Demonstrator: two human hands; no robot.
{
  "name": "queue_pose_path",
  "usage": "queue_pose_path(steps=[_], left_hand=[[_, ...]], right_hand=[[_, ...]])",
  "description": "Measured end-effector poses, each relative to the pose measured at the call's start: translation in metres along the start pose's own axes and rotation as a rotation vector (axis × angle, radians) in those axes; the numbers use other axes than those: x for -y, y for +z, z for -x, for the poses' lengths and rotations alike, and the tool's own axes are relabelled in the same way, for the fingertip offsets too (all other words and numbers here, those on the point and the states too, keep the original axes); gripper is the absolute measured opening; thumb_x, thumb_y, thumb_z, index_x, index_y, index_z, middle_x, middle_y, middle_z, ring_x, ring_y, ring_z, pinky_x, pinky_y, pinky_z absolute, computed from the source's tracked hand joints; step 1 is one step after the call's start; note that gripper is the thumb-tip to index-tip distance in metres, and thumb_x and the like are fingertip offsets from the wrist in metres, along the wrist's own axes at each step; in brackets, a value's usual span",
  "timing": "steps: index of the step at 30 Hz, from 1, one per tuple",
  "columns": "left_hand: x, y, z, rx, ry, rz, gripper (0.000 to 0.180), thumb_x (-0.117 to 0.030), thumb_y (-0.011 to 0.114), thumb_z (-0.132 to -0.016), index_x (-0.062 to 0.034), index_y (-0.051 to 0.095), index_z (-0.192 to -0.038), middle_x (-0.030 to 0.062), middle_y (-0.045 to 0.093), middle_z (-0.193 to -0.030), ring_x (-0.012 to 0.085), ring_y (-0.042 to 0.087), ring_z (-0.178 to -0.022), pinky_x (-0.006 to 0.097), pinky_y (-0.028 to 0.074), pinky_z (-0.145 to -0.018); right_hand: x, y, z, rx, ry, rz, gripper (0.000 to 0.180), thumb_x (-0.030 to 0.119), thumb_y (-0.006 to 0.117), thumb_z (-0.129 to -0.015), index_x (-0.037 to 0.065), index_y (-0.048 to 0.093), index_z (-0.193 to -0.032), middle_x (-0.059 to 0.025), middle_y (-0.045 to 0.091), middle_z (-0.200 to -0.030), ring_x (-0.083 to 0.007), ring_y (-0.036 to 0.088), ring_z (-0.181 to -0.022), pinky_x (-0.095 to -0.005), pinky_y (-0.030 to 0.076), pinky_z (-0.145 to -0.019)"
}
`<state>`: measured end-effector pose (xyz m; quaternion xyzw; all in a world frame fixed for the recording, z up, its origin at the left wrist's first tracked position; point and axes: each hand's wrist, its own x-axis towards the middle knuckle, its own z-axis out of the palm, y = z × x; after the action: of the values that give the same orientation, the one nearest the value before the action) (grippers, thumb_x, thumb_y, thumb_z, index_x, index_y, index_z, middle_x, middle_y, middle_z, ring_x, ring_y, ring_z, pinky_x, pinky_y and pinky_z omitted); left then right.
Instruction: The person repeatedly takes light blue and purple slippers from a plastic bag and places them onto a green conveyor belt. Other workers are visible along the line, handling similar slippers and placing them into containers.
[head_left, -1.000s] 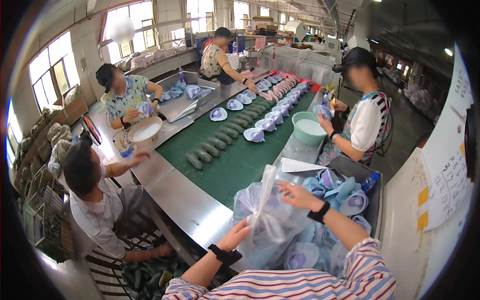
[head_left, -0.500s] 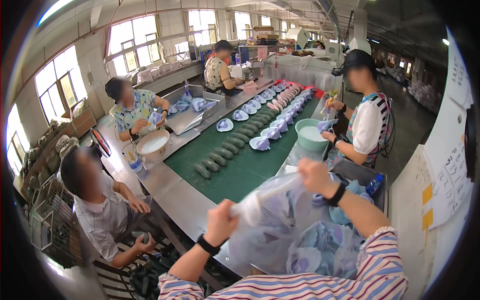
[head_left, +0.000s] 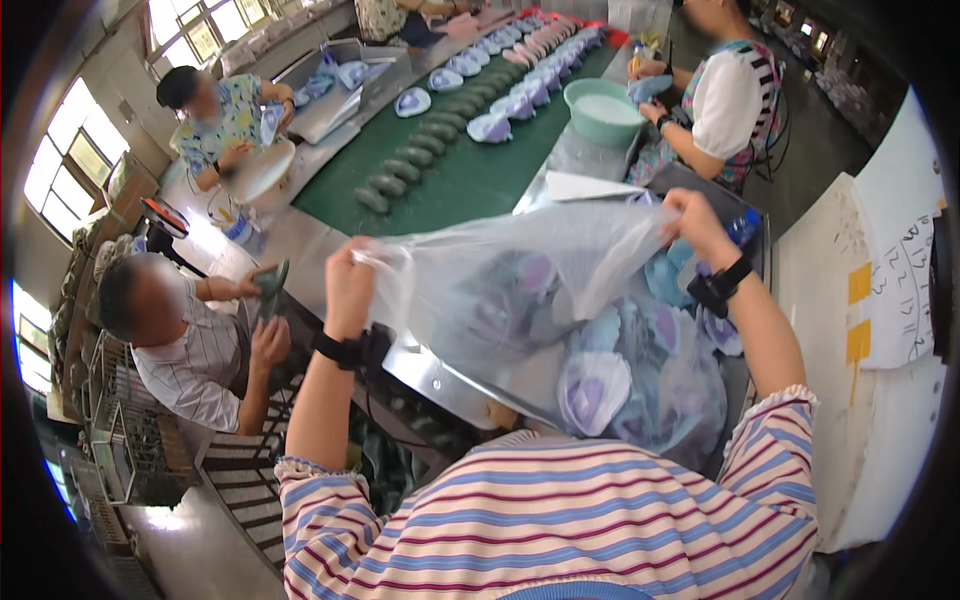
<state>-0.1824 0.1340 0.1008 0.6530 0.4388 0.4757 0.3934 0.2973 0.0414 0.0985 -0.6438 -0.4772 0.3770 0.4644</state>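
Bright daylight from left windows (head_left: 60, 165); fisheye rim dark, bent.

Left hand (head_left: 348, 275), right hand (head_left: 697, 222), stretching clear plastic bag (head_left: 520, 290)

a long green belt (head_left: 470, 185) carries rows of dark green pieces (head_left: 400, 172) and pale blue-purple shoe parts (head_left: 497, 125)

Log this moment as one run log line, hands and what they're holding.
left hand: grips bag edge | right hand: grips opposite edge | clear plastic bag: stretched open, blue-purple pieces inside | green conveyor belt: beyond
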Motion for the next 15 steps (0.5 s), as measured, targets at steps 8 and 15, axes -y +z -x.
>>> queue_pose_path(steps=[8, 15], left_hand=[[0.091, -0.024, 0.022, 0.042, -0.080, -0.090, 0.015, -0.008, 0.047, -0.086, -0.0043, 0.060, -0.093, -0.0011, 0.059, -0.082, 0.0087, 0.052, -0.071, 0.026, 0.041, -0.063], [0.029, 0.013, 0.042, 0.181, -0.294, 0.270, 0.020, -0.010, 0.047, -0.088, -0.0018, 0.064, -0.096, -0.0025, 0.061, -0.083, 0.0060, 0.052, -0.075, 0.020, 0.039, -0.067]], right_hand=[[-0.074, -0.036, -0.010, 0.229, -0.020, 0.611, 0.021, -0.006, 0.049, -0.066, 0.002, 0.059, -0.083, -0.0087, 0.061, -0.071, -0.0220, 0.062, -0.062, -0.0365, 0.049, -0.056], [0.034, 0.087, 0.027, 0.154, -0.787, 0.736, 0.022, -0.003, 0.050, -0.071, 0.003, 0.061, -0.088, -0.0151, 0.063, -0.089, -0.0335, 0.060, -0.086, -0.0386, 0.049, -0.076]])
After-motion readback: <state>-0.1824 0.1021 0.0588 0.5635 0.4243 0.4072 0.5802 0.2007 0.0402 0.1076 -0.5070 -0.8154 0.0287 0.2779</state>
